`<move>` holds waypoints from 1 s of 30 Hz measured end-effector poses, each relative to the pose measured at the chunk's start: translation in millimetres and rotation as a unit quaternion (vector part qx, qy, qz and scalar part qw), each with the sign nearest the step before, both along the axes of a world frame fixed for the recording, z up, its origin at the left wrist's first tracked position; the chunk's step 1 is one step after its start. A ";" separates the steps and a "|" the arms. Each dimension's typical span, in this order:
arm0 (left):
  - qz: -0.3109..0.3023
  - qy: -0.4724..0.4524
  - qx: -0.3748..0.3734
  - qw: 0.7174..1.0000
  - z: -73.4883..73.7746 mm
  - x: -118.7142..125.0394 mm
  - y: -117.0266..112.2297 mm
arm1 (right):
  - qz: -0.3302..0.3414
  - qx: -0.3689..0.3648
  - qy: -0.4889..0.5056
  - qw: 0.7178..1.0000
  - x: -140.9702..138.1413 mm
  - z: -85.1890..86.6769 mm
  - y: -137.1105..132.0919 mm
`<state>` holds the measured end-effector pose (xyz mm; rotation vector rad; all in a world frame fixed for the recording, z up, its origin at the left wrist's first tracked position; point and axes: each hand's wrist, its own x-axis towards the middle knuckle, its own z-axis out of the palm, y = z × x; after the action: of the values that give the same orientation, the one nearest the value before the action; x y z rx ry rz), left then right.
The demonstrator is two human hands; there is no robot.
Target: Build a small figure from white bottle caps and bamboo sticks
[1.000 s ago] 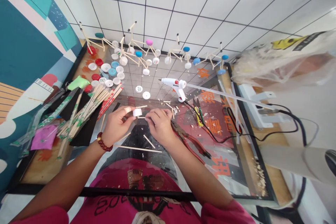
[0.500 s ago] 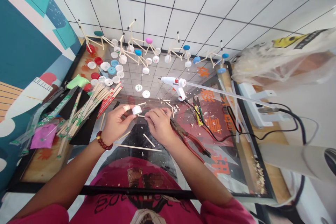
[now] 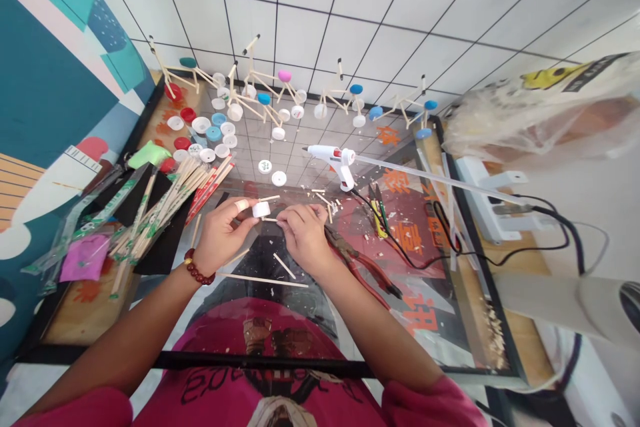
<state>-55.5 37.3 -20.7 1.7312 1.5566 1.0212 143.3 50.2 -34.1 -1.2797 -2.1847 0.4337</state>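
My left hand (image 3: 223, 230) pinches a white bottle cap (image 3: 261, 209) between thumb and fingers above the glass tabletop. A short wooden stick (image 3: 270, 198) shows just behind the cap. In my right hand (image 3: 303, 232) the fingertips close on a second small wooden stick (image 3: 270, 219), whose other end meets the cap's lower right side. Whether that end is fixed there I cannot tell. Beneath the hands lie a long stick (image 3: 265, 279) and a short stick piece (image 3: 285, 265). Red-handled pliers (image 3: 363, 263) rest beside my right forearm.
A white glue gun (image 3: 333, 159) with a long glue stick lies beyond my right hand. Chopsticks (image 3: 157, 210) are piled at left, near loose bottle caps (image 3: 213, 134). Stick-and-cap bicycle models (image 3: 250, 97) line the back. A yellow-handled cutter (image 3: 377, 211) and black cable lie right.
Both hands stay almost where they were, still with the cap and stick. The whole view has shifted very slightly.
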 end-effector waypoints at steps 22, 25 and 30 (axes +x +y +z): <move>-0.004 0.031 0.003 1.000 1.7 1.3 -0.4 | -0.001 -0.011 0.001 1.000 0.0 -0.9 0.1; -0.008 0.049 0.009 0.999 3.7 2.0 -0.8 | 0.000 -0.014 -0.001 1.000 0.4 -0.6 -0.2; -0.007 0.060 0.008 0.998 5.6 2.9 -1.1 | 0.006 -0.008 -0.023 1.000 1.2 -1.6 -0.4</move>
<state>-52.6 36.2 -15.1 1.8422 1.6098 0.9414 144.6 49.8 -35.7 -1.2985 -2.2313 0.4321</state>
